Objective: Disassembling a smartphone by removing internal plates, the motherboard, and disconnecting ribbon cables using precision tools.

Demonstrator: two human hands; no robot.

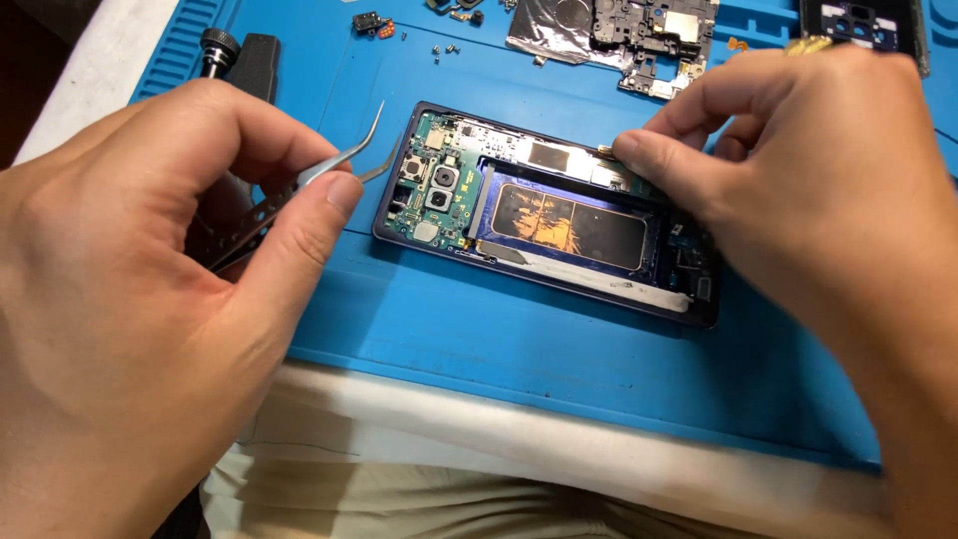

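Note:
An opened smartphone (559, 225) lies back-up on a blue repair mat (479, 339), showing its green circuit board, camera modules and an empty battery bay. My left hand (150, 289) grips curved metal tweezers (344, 165); their tips hover just left of the phone's camera end. My right hand (798, 170) rests over the phone's right half, thumb and forefinger pinching a small gold-coloured part (605, 150) at the upper edge of the board.
A removed metal midframe and shield (619, 35) lie at the back of the mat, with tiny screws (444, 48) and small parts nearby. A black screwdriver handle (220, 48) stands at the back left. The table's white edge (499, 429) runs below the mat.

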